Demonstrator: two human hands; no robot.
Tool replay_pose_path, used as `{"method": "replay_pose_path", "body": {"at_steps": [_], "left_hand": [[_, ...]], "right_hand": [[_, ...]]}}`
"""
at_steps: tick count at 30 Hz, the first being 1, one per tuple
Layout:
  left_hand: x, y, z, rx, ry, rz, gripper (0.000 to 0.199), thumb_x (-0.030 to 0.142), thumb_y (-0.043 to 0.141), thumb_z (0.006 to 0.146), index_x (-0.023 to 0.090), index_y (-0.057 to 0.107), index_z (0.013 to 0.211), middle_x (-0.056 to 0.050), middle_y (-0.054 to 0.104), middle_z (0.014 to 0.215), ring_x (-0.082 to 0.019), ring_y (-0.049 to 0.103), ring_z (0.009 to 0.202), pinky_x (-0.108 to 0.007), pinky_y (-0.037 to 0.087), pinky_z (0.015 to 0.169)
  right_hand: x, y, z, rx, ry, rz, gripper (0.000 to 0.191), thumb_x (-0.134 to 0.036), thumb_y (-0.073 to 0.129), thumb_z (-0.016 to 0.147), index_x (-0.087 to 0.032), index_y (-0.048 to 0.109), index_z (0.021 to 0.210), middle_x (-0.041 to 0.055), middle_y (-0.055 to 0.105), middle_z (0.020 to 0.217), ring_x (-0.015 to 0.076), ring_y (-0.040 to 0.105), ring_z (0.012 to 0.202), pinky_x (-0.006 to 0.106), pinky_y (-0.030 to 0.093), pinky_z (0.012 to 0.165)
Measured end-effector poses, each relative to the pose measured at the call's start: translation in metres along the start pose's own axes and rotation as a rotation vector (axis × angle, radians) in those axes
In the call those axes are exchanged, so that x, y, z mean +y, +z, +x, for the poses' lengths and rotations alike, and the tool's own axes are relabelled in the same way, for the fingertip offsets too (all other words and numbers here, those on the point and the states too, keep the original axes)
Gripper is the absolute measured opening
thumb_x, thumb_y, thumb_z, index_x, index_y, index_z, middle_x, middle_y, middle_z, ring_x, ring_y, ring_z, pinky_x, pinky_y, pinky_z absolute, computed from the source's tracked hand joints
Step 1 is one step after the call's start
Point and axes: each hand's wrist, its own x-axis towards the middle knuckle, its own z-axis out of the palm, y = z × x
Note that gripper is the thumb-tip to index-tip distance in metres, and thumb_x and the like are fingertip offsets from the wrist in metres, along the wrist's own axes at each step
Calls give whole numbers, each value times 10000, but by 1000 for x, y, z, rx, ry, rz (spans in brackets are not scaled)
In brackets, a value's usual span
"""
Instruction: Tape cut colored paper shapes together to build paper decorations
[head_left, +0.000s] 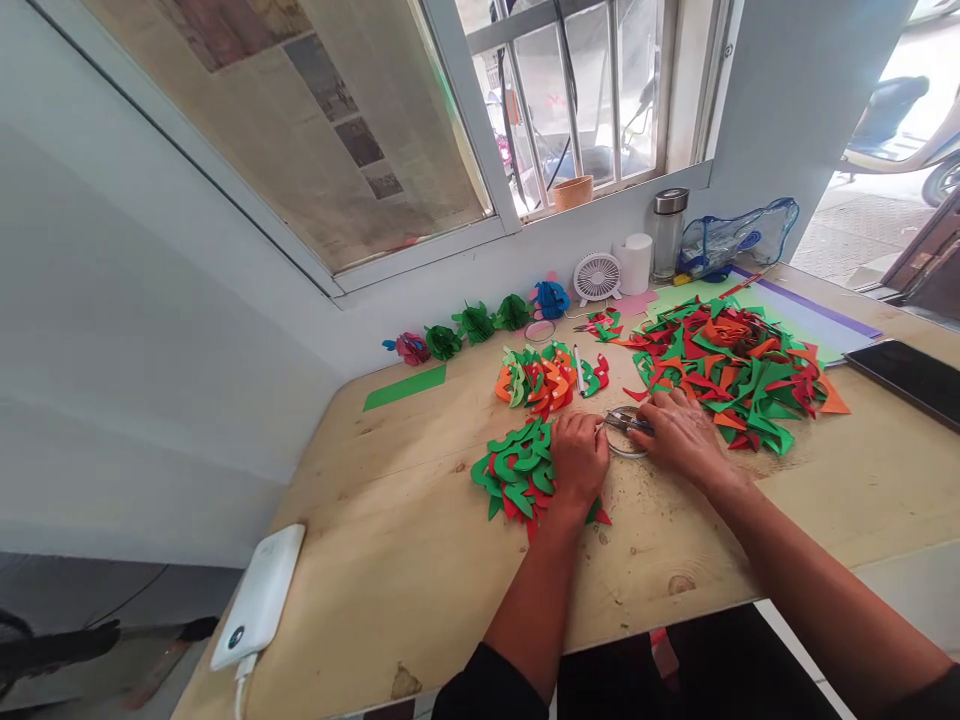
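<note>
The thin ring (628, 456) lies on the table (412, 480) between my hands; my right hand (684, 435) grips pliers (628, 420) over it. I can't tell what my left hand (579, 455) pinches beside it. Beyond the cut-paper heap (739, 370), a clear pouch (712, 240) holds something blue (750, 240), beside a lidded glass bottle (666, 250).

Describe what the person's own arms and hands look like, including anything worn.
The left hand and right hand are bare, with no gloves or watch visible. Both forearms are uncovered. The left sleeve is plain black; only a dark edge of the right sleeve shows.
</note>
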Motion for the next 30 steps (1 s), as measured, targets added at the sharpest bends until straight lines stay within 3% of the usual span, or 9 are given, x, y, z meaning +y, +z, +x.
{"method": "replay_pose_path", "body": {"at_steps": [13,19,26,30], "left_hand": [[-3,-2,1,97,-15,-95,142,136,531,812,173,640,895,-61,671,898,-203,556,944,-358,412,865],[-2,-4,1,123,2,-120,141,136,535,813,177,646,890,-57,676,902,-198,564,931,-356,413,868],[2,-7,0,154,0,-165,173,142,532,821,191,644,944,-56,673,945,-197,565,939,-365,424,876],[3,-8,-1,195,19,-187,175,157,539,826,178,631,973,-59,665,923,-196,562,936,-360,424,876]], "right_hand": [[-5,8,2,51,19,36,123,-295,562,782,-196,608,837,77,637,761,241,528,812,329,340,710],[-6,15,4,13,-36,123,141,-290,482,842,-203,592,826,84,673,809,217,578,776,321,357,710],[-11,18,2,14,48,246,185,-318,433,866,-221,590,861,57,680,793,188,584,653,275,302,544],[-17,14,0,14,40,270,205,-314,404,880,-216,583,873,56,683,817,183,590,654,270,284,528]]}}
